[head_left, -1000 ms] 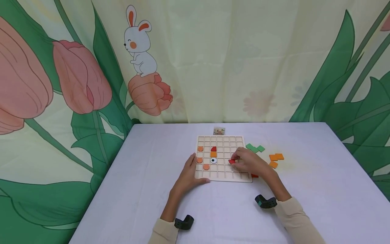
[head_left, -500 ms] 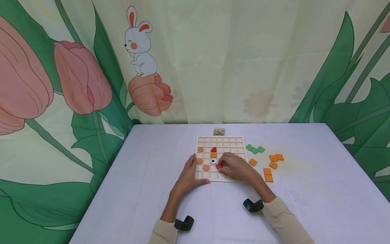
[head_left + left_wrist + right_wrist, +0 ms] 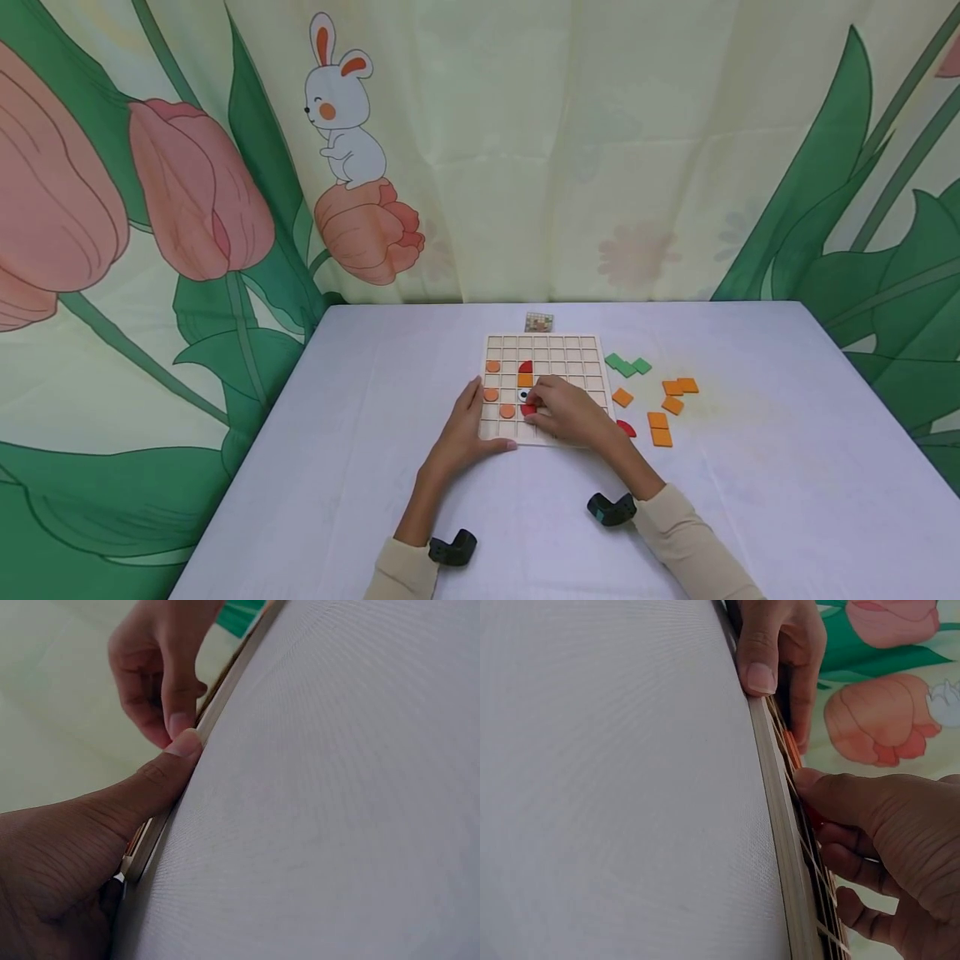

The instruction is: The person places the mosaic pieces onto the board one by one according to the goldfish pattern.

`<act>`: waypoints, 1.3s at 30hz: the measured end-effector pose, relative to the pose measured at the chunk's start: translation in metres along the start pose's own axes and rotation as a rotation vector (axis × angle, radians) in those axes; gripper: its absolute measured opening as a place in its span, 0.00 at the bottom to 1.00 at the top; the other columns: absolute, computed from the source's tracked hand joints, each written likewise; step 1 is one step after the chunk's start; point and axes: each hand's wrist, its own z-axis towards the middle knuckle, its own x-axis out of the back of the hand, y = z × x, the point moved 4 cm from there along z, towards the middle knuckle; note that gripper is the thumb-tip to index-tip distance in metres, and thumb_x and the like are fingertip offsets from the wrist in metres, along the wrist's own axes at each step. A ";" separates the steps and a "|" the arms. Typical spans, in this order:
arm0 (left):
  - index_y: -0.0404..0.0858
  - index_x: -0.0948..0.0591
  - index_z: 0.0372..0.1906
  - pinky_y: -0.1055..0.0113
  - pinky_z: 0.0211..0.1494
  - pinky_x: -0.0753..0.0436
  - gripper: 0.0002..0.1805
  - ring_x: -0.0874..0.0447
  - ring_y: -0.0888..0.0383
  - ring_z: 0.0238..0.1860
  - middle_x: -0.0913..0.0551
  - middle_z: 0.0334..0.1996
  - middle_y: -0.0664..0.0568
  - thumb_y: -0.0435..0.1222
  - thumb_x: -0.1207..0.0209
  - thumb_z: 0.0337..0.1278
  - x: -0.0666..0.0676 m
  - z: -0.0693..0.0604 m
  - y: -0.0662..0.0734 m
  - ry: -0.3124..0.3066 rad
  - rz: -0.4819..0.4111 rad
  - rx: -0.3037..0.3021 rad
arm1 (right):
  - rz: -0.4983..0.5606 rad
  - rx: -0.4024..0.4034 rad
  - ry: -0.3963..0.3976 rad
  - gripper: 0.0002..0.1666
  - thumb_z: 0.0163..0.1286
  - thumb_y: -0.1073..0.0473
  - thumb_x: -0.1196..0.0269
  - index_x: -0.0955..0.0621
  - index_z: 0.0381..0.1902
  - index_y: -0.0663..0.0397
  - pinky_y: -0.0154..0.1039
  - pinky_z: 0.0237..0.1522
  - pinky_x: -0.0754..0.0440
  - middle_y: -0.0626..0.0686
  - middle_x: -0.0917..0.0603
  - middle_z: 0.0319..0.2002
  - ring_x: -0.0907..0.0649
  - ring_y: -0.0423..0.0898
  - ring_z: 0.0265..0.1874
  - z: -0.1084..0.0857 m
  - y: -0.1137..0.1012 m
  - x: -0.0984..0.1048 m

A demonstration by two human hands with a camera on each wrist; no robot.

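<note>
A wooden grid board (image 3: 566, 359) lies on the table, its near left corner held by my left hand (image 3: 467, 425). The thumb lies along the front edge and the fingers along the left side. With thumb and fingertips, my right hand (image 3: 573, 411) pinches a red piece (image 3: 528, 409) at a cell below the round eye piece (image 3: 523, 395), which the fingers partly cover. An orange square (image 3: 525, 380) and a red quarter-round piece (image 3: 526, 367) sit above the eye. Orange discs (image 3: 507, 411) occupy several cells at the left. In the right wrist view the red piece is mostly hidden.
Right of the board lie green pieces (image 3: 627, 367), several orange squares (image 3: 672, 405) and a red piece (image 3: 626, 428) near my right forearm. A small picture card (image 3: 539, 322) lies behind the board. The white table (image 3: 757, 417) meets a printed curtain (image 3: 517, 150) at the back.
My right hand has moved left across the board with the red piece, down to the cell below the eye. Loose pieces on the right have come into view. My left hand stays put.
</note>
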 end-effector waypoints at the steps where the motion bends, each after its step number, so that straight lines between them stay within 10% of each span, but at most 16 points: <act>1: 0.39 0.55 0.78 0.56 0.73 0.40 0.70 0.56 0.52 0.76 0.55 0.78 0.49 0.62 0.26 0.34 0.000 0.000 0.000 -0.001 -0.001 0.002 | -0.001 0.001 0.002 0.16 0.61 0.48 0.29 0.16 0.42 0.51 0.37 0.46 0.19 0.45 0.21 0.39 0.24 0.41 0.39 0.000 0.000 0.000; 39: 0.42 0.54 0.79 0.56 0.72 0.39 0.70 0.55 0.53 0.76 0.54 0.78 0.51 0.60 0.25 0.34 0.001 -0.002 0.003 0.005 -0.004 0.016 | 0.059 -0.070 0.030 0.12 0.66 0.51 0.33 0.16 0.43 0.49 0.40 0.46 0.19 0.44 0.21 0.42 0.22 0.41 0.38 -0.006 0.008 0.012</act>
